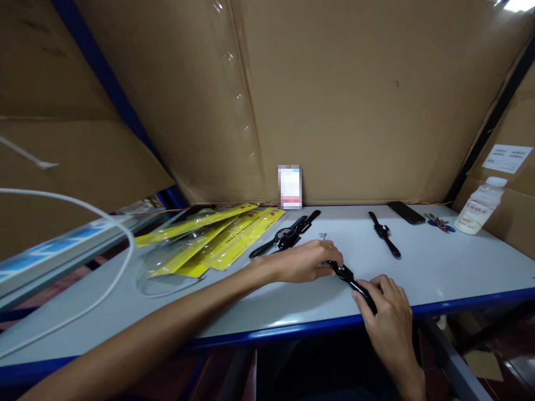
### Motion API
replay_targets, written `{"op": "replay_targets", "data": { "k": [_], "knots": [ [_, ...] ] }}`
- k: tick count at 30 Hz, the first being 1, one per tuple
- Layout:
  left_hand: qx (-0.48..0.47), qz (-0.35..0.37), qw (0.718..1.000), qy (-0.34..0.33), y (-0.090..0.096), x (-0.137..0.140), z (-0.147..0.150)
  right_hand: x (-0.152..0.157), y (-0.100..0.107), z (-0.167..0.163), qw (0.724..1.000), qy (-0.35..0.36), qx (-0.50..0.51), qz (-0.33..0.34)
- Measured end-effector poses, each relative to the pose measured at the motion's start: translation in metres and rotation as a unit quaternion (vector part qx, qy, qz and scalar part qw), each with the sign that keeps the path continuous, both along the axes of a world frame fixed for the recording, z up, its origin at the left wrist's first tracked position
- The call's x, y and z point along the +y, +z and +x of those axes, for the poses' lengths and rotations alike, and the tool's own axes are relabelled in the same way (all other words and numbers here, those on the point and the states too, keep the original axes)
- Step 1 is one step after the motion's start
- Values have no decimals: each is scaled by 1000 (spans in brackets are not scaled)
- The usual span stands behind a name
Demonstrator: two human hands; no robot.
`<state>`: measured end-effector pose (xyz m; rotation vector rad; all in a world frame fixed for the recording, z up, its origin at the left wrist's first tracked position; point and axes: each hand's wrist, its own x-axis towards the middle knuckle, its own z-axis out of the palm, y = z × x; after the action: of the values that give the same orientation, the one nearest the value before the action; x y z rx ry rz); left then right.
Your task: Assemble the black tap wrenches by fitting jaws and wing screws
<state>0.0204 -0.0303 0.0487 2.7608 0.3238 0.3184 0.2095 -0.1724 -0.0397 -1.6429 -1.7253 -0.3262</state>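
A black two-handled spokeshave (pixel 349 277) is held slantwise low over the front of the table. My right hand (pixel 388 314) is closed round its near handle. At the far end, my left hand (pixel 309 262) has its fingers curled on the other handle, which they mostly hide. Small metal parts (pixel 322 236) lie just beyond my left hand. Another spokeshave (pixel 383 234) rests on the table to the right. Several more black spokeshaves (pixel 288 231) lie in a pile behind my left wrist.
Yellow cards in clear plastic packs (pixel 225 239) are heaped at the left. A white cable (pixel 121 267) loops along the left side. At the back right are a dark phone (pixel 406 213), keys (pixel 438 223) and a bottle (pixel 480 206). The table's blue front edge (pixel 284 332) runs close to me.
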Motion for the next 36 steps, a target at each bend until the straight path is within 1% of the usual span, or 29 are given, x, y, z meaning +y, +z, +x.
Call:
{"op": "replay_targets", "data": {
  "k": [4,6,11,13,15,20,22,24,27,30,36],
  "knots": [
    [-25,46,998,-26,-1,-4,2,0,-1,-1,1000,7,10,6],
    [-35,74,996,-28,-1,-7,3,0,-1,-2,1000,7,12,12],
    [-8,141,990,-22,-3,-14,4,0,-2,-4,1000,-2,13,21],
    [-3,154,988,-29,-4,-15,5,0,-2,-4,1000,-4,13,24],
    [-12,141,989,-33,-6,-14,5,0,-2,-4,1000,-4,12,24],
    [-27,31,999,-12,-7,-6,4,0,-2,-3,1000,-1,11,24],
    [-32,8,999,-7,-7,-5,4,0,-2,-3,1000,-2,11,26],
    [-47,12,999,9,-9,-7,6,0,-1,-4,1000,-3,10,28],
    [-70,26,996,52,-14,-12,12,-1,-1,-5,999,-2,9,31],
    [-77,28,993,86,-19,-18,18,0,-2,-5,999,0,7,37],
    [-88,24,990,106,-20,-23,20,0,-3,-4,999,0,11,34]
  ]
}}
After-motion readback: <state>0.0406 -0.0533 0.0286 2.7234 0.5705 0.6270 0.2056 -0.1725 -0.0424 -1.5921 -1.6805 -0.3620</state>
